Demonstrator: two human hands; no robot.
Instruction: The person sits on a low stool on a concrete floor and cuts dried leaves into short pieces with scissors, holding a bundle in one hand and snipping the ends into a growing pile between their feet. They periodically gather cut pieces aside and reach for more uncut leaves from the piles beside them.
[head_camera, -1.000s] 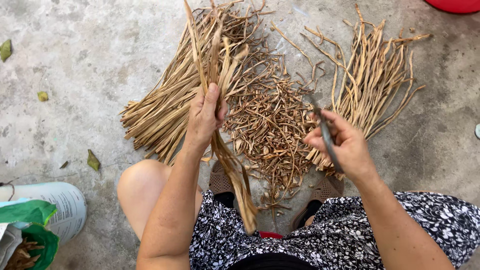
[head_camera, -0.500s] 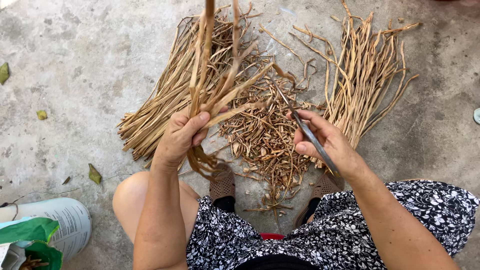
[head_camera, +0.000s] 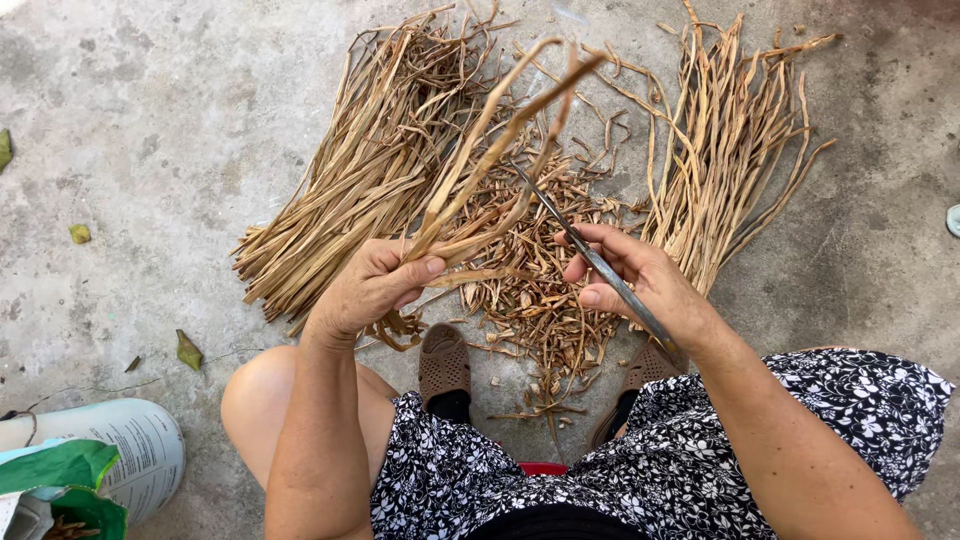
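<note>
Stalks (head_camera: 500, 140), dry and tan, gripped in a small bunch by the left hand (head_camera: 372, 290), fingers clenched round the lower ends, tops fanning up and to the right over the floor. Right hand (head_camera: 640, 280) closed on a knife (head_camera: 590, 255), thin dark blade slanting up-left, tip close to the held bunch, perhaps touching one stalk; hard to tell from this angle. Pile of long stalks (head_camera: 370, 180) spread on the concrete floor (head_camera: 140, 150) at far left, a second pile (head_camera: 725, 160) at far right. Heap of short cut bits (head_camera: 540, 290) between them, just beyond the sandals (head_camera: 445, 365). Near left, a white sack (head_camera: 120, 450) beside a green bag (head_camera: 60, 480). Few fallen leaves (head_camera: 188, 350) scattered on the left.
</note>
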